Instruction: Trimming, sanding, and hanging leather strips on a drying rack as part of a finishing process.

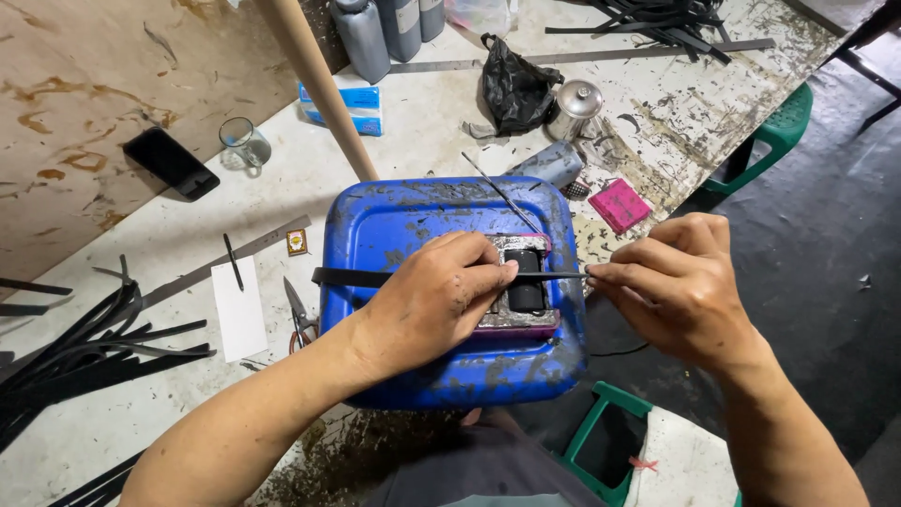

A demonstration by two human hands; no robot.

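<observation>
Atop a blue tub (394, 225), left hand (432, 300) presses, right hand (671, 286) pinches, seemingly, one black strip (347, 277).

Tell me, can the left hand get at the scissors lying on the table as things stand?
Probably yes: the scissors lie uncovered just left of the blue container, close by the left forearm. But the left hand is pressing the black strip, so it must let go first.

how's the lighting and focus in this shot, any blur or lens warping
Head view: soft, even daylight with only faint shadows under the left hand and right hand; focus is sharp on the black strip and blue container; no motion blur; small glare on the metal pot; wide-angle warping bends the table edge and the wooden pole near the frame borders.
</observation>
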